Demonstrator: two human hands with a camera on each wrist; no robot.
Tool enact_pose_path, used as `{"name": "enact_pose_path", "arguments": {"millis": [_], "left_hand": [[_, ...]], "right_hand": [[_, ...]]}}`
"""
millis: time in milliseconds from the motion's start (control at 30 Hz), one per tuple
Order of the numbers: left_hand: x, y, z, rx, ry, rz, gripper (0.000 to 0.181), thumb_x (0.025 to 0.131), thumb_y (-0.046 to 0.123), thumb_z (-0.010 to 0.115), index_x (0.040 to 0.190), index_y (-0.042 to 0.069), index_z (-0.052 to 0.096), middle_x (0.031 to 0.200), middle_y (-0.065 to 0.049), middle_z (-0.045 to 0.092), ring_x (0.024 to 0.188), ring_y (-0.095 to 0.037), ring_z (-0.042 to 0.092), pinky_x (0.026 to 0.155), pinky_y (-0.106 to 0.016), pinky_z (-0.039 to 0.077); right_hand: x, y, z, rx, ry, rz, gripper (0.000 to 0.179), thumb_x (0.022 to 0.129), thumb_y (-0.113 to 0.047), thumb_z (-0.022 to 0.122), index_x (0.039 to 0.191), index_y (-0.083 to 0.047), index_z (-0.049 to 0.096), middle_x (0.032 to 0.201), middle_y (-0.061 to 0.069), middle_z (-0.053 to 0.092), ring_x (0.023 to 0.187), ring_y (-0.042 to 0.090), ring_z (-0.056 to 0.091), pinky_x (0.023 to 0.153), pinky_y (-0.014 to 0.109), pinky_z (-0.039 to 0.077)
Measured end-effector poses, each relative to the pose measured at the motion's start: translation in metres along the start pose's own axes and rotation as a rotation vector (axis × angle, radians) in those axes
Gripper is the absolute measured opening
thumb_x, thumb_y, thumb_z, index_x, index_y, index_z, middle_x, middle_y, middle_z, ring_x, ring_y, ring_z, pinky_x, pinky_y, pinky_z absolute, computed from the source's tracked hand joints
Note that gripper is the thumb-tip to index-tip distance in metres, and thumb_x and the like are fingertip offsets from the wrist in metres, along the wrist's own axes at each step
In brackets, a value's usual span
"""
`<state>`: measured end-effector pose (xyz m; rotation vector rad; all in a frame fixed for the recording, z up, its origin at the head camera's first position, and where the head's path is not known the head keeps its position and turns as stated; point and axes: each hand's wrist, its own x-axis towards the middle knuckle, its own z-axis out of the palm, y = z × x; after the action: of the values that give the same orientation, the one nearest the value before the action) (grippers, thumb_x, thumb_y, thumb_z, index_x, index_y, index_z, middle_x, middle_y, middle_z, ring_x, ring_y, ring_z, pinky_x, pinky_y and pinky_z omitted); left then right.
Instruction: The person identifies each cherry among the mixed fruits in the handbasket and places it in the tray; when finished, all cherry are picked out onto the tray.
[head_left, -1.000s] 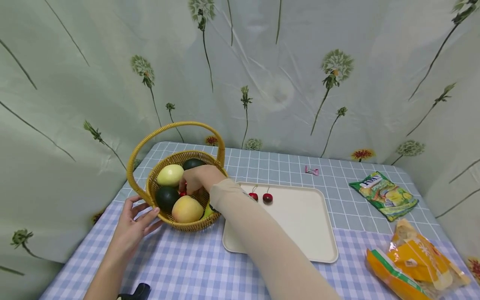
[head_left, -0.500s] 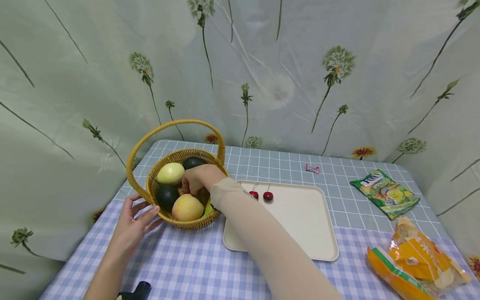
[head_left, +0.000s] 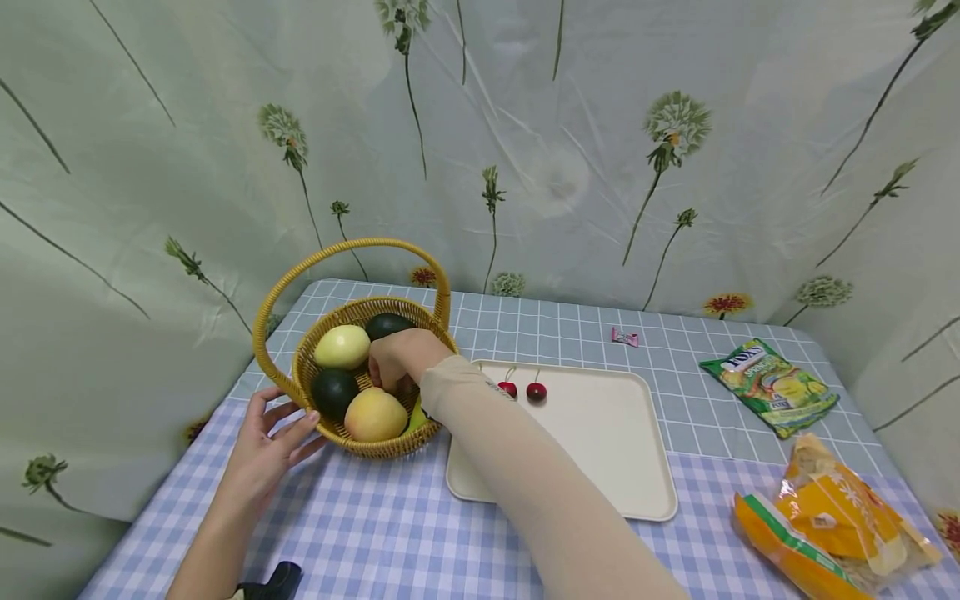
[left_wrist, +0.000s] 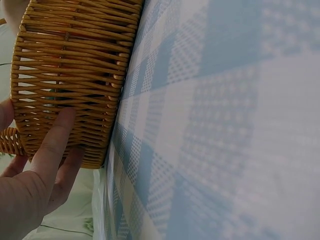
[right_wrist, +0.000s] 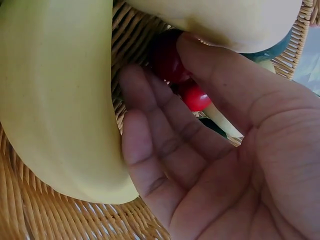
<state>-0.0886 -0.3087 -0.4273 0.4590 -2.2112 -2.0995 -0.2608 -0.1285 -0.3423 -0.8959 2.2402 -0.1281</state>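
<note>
A woven basket (head_left: 382, 451) with a tall handle stands on the checkered cloth. It holds a peach (head_left: 375, 416), a pale yellow lemon-like fruit (head_left: 342, 347), dark green avocado-like fruits (head_left: 334, 394) and a banana (right_wrist: 55, 100). My left hand (head_left: 266, 450) grips the basket's near left side, thumb at the rim and fingers along the outer wall. Down among the fruit, my right hand (head_left: 401, 358) pinches a dark red cherry (right_wrist: 169, 59) between thumb and fingertips. A second red cherry (right_wrist: 194, 96) lies just beside it. The head view hides my right fingertips.
A cream tray (head_left: 600, 450) right of the basket bears cherries (head_left: 536, 392), with my right forearm crossing over it. Behind it lies a small pink wrapped candy (head_left: 624, 337). A green snack bag (head_left: 772, 387) and an orange plastic bag (head_left: 836, 525) lie at the right.
My right hand has shifted slightly right and deeper inside the basket; the red seen at its fingertips earlier is now hidden in the head view. The left hand stays at the basket.
</note>
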Motion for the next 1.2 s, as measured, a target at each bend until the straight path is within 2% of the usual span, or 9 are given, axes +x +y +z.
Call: {"name": "enact_pose_path", "arguments": {"millis": [200, 400, 633, 767, 867, 933, 1067, 1200], "left_hand": [[0.0, 0.0, 0.001, 0.002, -0.003, -0.002, 0.055, 0.105, 0.01, 0.07, 0.141, 0.034, 0.035, 0.149, -0.015, 0.035, 0.106, -0.001, 0.068, 0.085, -0.026, 0.066], [-0.001, 0.0, 0.002, 0.0, 0.002, 0.001, 0.056, 0.105, 0.008, 0.069, 0.141, 0.034, 0.035, 0.149, -0.016, 0.035, 0.107, 0.0, 0.068, 0.085, -0.026, 0.066], [-0.002, 0.0, 0.002, -0.001, 0.005, -0.009, 0.057, 0.103, 0.011, 0.073, 0.138, 0.036, 0.035, 0.149, -0.015, 0.035, 0.106, -0.001, 0.068, 0.085, -0.027, 0.066], [-0.002, 0.0, 0.002, -0.005, 0.003, -0.002, 0.056, 0.104, 0.011, 0.072, 0.138, 0.036, 0.036, 0.148, -0.014, 0.036, 0.106, 0.0, 0.068, 0.085, -0.027, 0.066], [-0.002, 0.001, 0.003, -0.002, -0.001, 0.01, 0.056, 0.104, 0.012, 0.072, 0.141, 0.034, 0.036, 0.147, -0.014, 0.036, 0.106, 0.0, 0.068, 0.085, -0.027, 0.066], [-0.002, 0.002, 0.003, -0.002, -0.002, 0.011, 0.055, 0.104, 0.012, 0.072, 0.141, 0.034, 0.036, 0.146, -0.013, 0.037, 0.106, 0.0, 0.068, 0.085, -0.026, 0.065], [-0.002, 0.002, 0.002, -0.004, -0.002, -0.002, 0.056, 0.104, 0.012, 0.072, 0.141, 0.035, 0.036, 0.146, -0.012, 0.037, 0.106, 0.001, 0.068, 0.086, -0.026, 0.065], [-0.002, 0.002, 0.002, 0.003, 0.002, -0.015, 0.056, 0.104, 0.012, 0.072, 0.139, 0.037, 0.035, 0.147, -0.012, 0.037, 0.105, 0.001, 0.068, 0.086, -0.026, 0.065]], "right_hand": [[-0.005, 0.002, -0.001, 0.013, -0.007, -0.017, 0.017, 0.098, -0.005, 0.075, 0.094, -0.02, 0.068, 0.094, -0.007, 0.065, 0.079, 0.01, 0.064, 0.062, 0.019, 0.052], [-0.014, 0.008, -0.002, 0.062, 0.012, -0.041, 0.011, 0.097, -0.009, 0.077, 0.098, -0.019, 0.072, 0.095, -0.005, 0.07, 0.084, 0.014, 0.068, 0.064, 0.021, 0.054], [-0.02, 0.022, -0.005, 0.118, 0.036, -0.123, 0.016, 0.098, -0.016, 0.081, 0.11, -0.013, 0.071, 0.102, -0.004, 0.064, 0.096, 0.018, 0.072, 0.088, 0.027, 0.063], [-0.025, 0.034, -0.008, 0.082, 0.072, -0.166, 0.022, 0.1, -0.018, 0.079, 0.119, -0.012, 0.07, 0.112, 0.0, 0.064, 0.091, 0.015, 0.065, 0.08, 0.024, 0.058], [-0.034, 0.043, -0.011, 0.009, 0.125, -0.19, 0.032, 0.101, -0.021, 0.078, 0.131, -0.013, 0.071, 0.121, 0.003, 0.069, 0.092, 0.013, 0.062, 0.078, 0.023, 0.053], [-0.042, 0.05, -0.012, -0.019, 0.158, -0.211, 0.038, 0.101, -0.022, 0.078, 0.136, -0.011, 0.072, 0.126, 0.004, 0.072, 0.099, 0.013, 0.064, 0.084, 0.024, 0.056], [-0.059, 0.065, -0.012, -0.014, 0.19, -0.257, 0.034, 0.1, -0.02, 0.078, 0.131, -0.007, 0.074, 0.122, 0.008, 0.076, 0.106, 0.016, 0.067, 0.093, 0.028, 0.059], [-0.076, 0.083, -0.009, 0.055, 0.205, -0.284, 0.028, 0.098, -0.016, 0.08, 0.124, -0.007, 0.073, 0.113, 0.005, 0.076, 0.102, 0.015, 0.066, 0.091, 0.026, 0.058]]}}
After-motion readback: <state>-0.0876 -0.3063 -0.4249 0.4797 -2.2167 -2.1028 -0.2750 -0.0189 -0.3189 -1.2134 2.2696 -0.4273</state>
